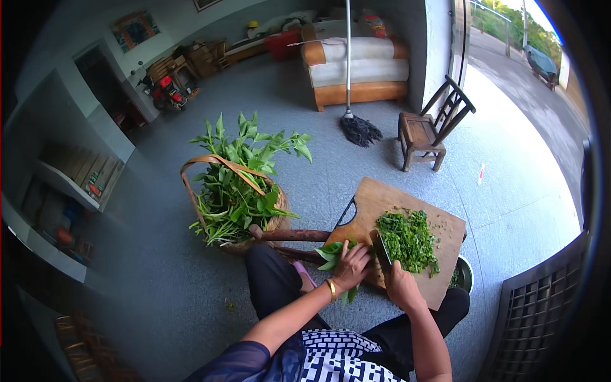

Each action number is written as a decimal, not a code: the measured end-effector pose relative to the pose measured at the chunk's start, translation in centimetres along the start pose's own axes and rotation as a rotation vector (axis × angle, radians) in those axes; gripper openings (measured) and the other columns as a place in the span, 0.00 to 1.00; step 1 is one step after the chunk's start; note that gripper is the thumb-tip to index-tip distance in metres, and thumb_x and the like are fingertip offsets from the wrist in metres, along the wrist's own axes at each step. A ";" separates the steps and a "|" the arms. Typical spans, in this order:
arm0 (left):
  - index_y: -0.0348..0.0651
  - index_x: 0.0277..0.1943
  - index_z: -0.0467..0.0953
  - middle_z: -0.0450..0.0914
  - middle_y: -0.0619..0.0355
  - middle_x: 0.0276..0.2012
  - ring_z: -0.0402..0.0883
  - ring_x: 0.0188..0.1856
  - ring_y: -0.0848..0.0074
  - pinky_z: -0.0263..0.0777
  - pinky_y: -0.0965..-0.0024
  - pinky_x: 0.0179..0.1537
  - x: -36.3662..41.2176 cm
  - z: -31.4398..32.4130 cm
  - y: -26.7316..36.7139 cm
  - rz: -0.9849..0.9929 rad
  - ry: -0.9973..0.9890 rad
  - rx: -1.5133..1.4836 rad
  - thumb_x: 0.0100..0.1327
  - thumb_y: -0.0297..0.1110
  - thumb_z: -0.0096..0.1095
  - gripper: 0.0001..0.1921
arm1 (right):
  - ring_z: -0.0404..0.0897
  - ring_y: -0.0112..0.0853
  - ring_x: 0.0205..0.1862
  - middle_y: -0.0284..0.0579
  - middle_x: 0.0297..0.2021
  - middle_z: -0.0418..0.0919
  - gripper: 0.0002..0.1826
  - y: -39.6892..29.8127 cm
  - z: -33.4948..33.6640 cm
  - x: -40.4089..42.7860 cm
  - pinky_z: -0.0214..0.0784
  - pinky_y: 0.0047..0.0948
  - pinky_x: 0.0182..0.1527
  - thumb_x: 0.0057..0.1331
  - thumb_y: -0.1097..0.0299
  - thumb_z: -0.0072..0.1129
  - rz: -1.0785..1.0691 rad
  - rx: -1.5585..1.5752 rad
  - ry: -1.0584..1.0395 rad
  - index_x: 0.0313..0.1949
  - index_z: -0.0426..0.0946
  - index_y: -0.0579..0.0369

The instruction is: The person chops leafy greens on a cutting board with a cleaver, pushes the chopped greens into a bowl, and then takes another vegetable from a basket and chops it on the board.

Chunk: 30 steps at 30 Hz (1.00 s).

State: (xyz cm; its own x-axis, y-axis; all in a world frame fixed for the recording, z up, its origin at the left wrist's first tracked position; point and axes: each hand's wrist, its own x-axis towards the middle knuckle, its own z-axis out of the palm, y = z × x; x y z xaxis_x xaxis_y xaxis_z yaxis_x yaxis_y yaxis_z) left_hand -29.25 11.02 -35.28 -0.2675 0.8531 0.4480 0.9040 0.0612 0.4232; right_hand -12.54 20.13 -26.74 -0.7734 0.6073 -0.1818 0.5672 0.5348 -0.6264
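My left hand (352, 267) presses a bunch of green leaves (329, 253) down on the left part of a wooden cutting board (382, 196). In my right hand (402, 285) is the handle of a kitchen knife (380, 248), its dark blade standing close beside the left fingers. A heap of finely chopped greens (409, 238) lies on the board to the right of the blade. Small scraps are scattered around that heap. The lower part of the blade's edge and the leaves under my left palm are hidden.
A woven basket (281, 210) full of leafy stems stands left of the board. Beneath the board's right corner is a metal bowl (470, 277) holding greens. Beyond are a mop (360, 130), a small wooden chair (422, 129) and a sofa (358, 71). A dark lattice panel (534, 305) stands at right.
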 end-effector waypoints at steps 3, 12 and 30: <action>0.45 0.46 0.80 0.75 0.54 0.55 0.69 0.62 0.63 0.39 0.29 0.64 -0.9 -0.9 0.6 -0.020 -0.079 0.092 0.53 0.33 0.65 0.16 | 0.76 0.65 0.33 0.72 0.25 0.75 0.10 0.0 -0.3 0.1 0.68 0.60 0.36 0.66 0.67 0.47 0.004 -0.011 -0.031 0.39 0.59 0.60; 0.42 0.27 0.78 0.77 0.55 0.29 0.77 0.39 0.64 0.70 0.58 0.50 0.9 -1.0 -0.5 0.091 0.113 0.077 0.51 0.27 0.53 0.05 | 0.74 0.64 0.33 0.69 0.26 0.74 0.11 -0.7 0.6 1.5 0.64 0.58 0.33 0.65 0.71 0.49 0.040 -0.025 -0.041 0.39 0.57 0.61; 0.39 0.36 0.82 0.83 0.54 0.36 0.79 0.40 0.61 0.73 0.63 0.44 -0.4 -2.3 0.6 0.031 -0.045 -0.077 0.53 0.22 0.62 0.07 | 0.78 0.60 0.33 0.66 0.26 0.77 0.12 1.9 0.3 0.1 0.69 0.55 0.35 0.66 0.65 0.49 -0.086 0.097 -0.034 0.40 0.62 0.62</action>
State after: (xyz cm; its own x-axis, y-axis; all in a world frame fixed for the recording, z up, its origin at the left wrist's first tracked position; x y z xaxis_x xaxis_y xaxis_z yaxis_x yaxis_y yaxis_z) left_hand -29.38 9.52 -33.36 -0.2234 0.8763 0.4267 0.8827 -0.0038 0.4699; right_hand -11.64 21.02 -28.14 -0.8278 0.5410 -0.1488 0.4699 0.5234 -0.7108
